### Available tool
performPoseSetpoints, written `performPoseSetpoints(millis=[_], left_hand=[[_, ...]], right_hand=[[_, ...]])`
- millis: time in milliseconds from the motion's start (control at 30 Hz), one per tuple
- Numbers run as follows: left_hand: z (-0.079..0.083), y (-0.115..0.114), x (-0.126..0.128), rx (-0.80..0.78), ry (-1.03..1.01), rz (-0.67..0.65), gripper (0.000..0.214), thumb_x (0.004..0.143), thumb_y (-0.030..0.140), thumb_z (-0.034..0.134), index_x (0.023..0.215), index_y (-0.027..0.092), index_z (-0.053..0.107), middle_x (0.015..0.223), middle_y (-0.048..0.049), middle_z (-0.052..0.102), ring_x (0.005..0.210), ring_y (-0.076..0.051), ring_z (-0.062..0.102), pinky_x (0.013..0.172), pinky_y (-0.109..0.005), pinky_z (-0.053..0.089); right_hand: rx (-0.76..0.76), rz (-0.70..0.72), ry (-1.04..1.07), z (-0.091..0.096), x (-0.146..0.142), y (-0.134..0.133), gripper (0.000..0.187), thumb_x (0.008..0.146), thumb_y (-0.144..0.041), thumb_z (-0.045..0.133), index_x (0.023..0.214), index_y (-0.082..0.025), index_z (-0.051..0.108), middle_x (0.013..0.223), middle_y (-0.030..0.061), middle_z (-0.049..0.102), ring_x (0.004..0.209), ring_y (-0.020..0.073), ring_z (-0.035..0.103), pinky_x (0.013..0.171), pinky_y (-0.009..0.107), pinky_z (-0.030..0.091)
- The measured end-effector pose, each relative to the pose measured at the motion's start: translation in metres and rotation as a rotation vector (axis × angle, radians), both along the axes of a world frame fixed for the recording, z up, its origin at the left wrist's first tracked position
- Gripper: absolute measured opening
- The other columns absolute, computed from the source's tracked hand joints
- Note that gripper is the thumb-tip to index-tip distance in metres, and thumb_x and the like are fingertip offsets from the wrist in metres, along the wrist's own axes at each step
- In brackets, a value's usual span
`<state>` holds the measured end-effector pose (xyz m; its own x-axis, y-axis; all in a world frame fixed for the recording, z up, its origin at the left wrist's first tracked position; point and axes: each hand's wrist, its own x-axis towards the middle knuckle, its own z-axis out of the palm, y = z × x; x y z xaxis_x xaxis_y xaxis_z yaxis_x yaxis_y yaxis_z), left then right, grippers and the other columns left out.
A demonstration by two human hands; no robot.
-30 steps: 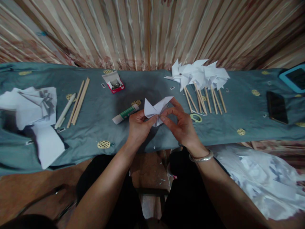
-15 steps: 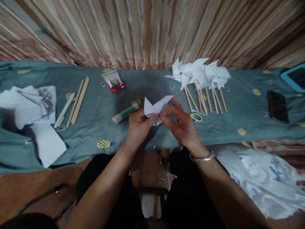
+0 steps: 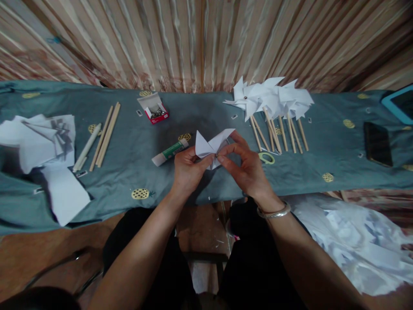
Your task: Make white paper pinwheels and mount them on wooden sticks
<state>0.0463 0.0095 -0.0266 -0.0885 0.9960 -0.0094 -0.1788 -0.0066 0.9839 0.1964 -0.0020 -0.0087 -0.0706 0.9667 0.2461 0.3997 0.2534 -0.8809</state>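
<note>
A white paper pinwheel (image 3: 211,144) is held above the cloth between both hands, its folded points standing up. My left hand (image 3: 189,170) is closed on its left side, thumb pressed near the middle. My right hand (image 3: 241,165) pinches at the centre with thumb and index finger; a tiny shiny bit shows there, too small to make out fully. Just left of the pinwheel lies a green and white glue stick (image 3: 170,152). Beyond it stands an open red and white box (image 3: 157,114) of small metal pins.
Finished pinwheels (image 3: 274,98) on wooden sticks lie at the back right, with yellow-green scissors (image 3: 267,158) nearby. Paper sheets (image 3: 66,196), a white pen (image 3: 87,148) and wooden sticks (image 3: 108,135) are on the left. A phone (image 3: 377,144) rests right; a plastic bag (image 3: 351,241) sits below.
Both hands keep the same grip on the pinwheel, at almost the same spot. The view has shifted very slightly; nothing on the table has moved.
</note>
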Motion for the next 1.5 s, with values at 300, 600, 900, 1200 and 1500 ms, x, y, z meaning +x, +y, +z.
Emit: performPoseSetpoints(millis=[300,600,900,1200,1500], left_hand=[[0.001,-0.001,-0.002,0.05,0.049,-0.056,0.016,0.066,0.02,0.075,0.081,0.018,0.077,0.081,-0.0017,0.078,0.074,-0.019,0.07,0.073,-0.029,0.054],[0.0,-0.002,-0.007,0.071,0.094,-0.096,0.019,0.071,0.03,0.078,0.086,0.018,0.078,0.084,-0.0031,0.078,0.077,-0.02,0.07,0.075,-0.031,0.054],[0.002,0.0,-0.008,0.024,0.017,-0.078,0.018,0.067,0.029,0.081,0.082,0.02,0.078,0.084,-0.0027,0.078,0.078,-0.02,0.07,0.078,-0.033,0.055],[0.009,-0.001,-0.009,-0.055,-0.058,-0.104,0.023,0.06,0.033,0.087,0.078,0.02,0.078,0.079,-0.0013,0.078,0.069,-0.018,0.07,0.068,-0.031,0.057],[0.01,-0.003,-0.011,-0.094,-0.087,-0.177,0.023,0.058,0.038,0.089,0.072,0.024,0.077,0.072,-0.0007,0.077,0.064,-0.019,0.069,0.064,-0.032,0.058]], right_hand=[[-0.05,0.032,0.081,-0.002,0.001,0.003,0.011,0.083,-0.033,0.068,0.076,-0.025,0.066,0.11,0.0039,0.066,0.124,0.0252,0.054,0.11,0.044,0.037],[-0.108,0.051,0.204,-0.005,0.0,0.004,0.013,0.081,-0.034,0.07,0.075,-0.024,0.066,0.113,0.0044,0.066,0.115,0.0239,0.06,0.108,0.046,0.04],[-0.041,-0.117,0.183,-0.015,-0.003,0.003,0.023,0.075,-0.033,0.077,0.093,-0.025,0.064,0.133,0.0068,0.059,0.126,0.0245,0.055,0.109,0.045,0.041],[-0.234,0.016,0.388,-0.007,-0.003,0.005,0.042,0.07,-0.046,0.081,0.102,-0.022,0.069,0.102,0.005,0.074,0.094,0.022,0.068,0.088,0.039,0.054],[-0.425,0.059,0.466,0.004,0.001,0.005,0.029,0.061,-0.046,0.085,0.075,-0.023,0.075,0.071,-0.0022,0.071,0.065,0.0155,0.062,0.064,0.03,0.052]])
